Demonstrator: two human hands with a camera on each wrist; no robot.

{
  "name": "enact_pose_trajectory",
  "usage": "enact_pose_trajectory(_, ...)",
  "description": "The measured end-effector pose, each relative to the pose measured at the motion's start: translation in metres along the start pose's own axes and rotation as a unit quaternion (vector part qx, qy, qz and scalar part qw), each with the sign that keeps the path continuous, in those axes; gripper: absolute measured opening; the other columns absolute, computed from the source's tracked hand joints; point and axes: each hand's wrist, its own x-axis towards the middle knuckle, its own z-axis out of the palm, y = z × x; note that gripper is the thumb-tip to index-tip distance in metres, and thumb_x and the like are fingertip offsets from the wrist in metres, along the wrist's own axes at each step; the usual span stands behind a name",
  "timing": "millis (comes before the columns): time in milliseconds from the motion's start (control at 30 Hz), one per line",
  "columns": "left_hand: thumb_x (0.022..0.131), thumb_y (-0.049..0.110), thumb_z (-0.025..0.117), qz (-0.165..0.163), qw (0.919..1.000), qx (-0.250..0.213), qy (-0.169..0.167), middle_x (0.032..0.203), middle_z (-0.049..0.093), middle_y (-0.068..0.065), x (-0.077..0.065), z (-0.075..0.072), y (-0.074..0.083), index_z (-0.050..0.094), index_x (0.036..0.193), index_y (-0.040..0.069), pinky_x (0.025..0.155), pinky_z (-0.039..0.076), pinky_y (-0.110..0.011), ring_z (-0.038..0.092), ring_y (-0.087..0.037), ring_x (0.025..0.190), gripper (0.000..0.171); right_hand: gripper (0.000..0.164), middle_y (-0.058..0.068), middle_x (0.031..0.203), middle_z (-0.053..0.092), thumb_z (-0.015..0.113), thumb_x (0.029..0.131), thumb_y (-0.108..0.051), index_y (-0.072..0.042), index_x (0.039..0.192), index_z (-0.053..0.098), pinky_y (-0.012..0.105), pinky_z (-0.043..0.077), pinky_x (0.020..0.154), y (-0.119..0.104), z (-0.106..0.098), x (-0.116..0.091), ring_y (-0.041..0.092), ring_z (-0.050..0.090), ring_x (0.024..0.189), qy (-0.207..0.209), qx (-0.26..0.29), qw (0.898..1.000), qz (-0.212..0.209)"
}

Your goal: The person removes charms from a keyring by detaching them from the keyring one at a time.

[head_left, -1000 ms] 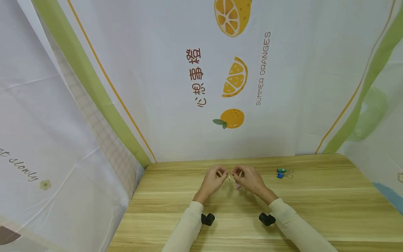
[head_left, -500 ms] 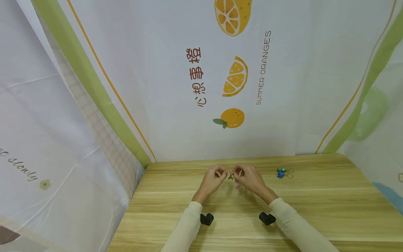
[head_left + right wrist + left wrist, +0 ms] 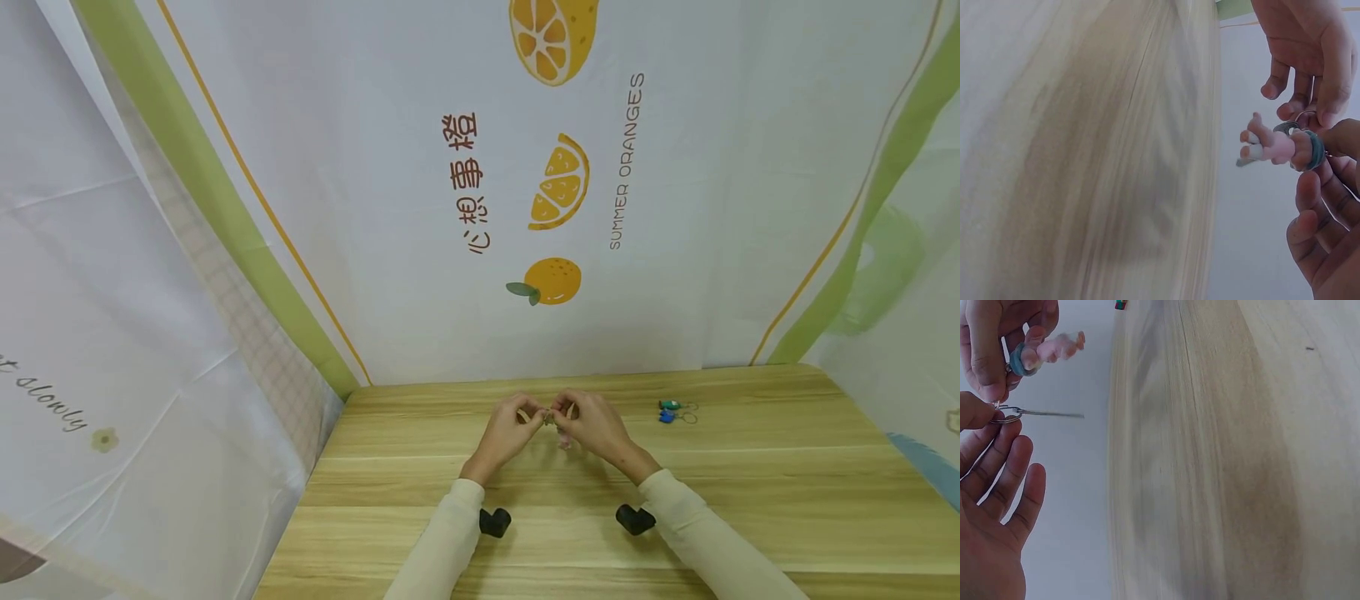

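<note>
My left hand pinches a thin metal ring between thumb and finger, its other fingers spread loosely. A key, seen nearly edge-on in the left wrist view, hangs from that ring. Close beside it, my right hand pinches the metal fitting at the top of a pink figurine keychain. The figurine has a teal band and dangles below the fingers. Both sets of fingertips meet at the ring, held above the table. Whether the figurine's fitting is linked onto the ring is hidden by the fingers.
On the wooden table, to the right of the hands, lie a green keychain and a blue keychain with thin rings. A white printed cloth hangs behind the table. Black pieces sit at both wrists.
The fingertips have drawn closer together, narrowing the gap at the ring. The key has turned between the hands. Forearms and the keychains on the table stay in place.
</note>
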Motion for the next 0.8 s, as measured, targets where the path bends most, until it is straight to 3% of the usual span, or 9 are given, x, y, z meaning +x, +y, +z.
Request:
enact_pose_trajectory(300, 0.107, 0.019, 0.065, -0.011, 0.9999, 0.005, -0.004, 0.102, 0.075, -0.004, 0.0013, 0.0016, 0.001, 0.076, 0.108, 0.01, 0.079, 0.055, -0.023, 0.067, -0.017, 0.095, 0.014, 0.006, -0.007, 0.083, 0.071, 0.078, 0.097, -0.014, -0.015, 0.095, 0.073, 0.022, 0.047, 0.057, 0.0, 0.0024, 0.0004, 0.0, 0.057, 0.065, 0.012, -0.011, 1.0, -0.021)
enact_pose_trajectory(800, 0.105, 0.011, 0.065, 0.023, 0.9996, 0.006, 0.017, 0.094, 0.073, -0.004, 0.0013, 0.002, -0.0003, 0.076, 0.099, 0.01, 0.079, 0.057, -0.024, 0.068, -0.02, 0.089, 0.012, 0.008, -0.008, 0.083, 0.07, 0.078, 0.096, -0.013, -0.018, 0.094, 0.072, 0.022, 0.047, 0.059, -0.0017, 0.0025, 0.0, 0.001, 0.057, 0.066, 0.004, -0.017, 1.0, -0.019)
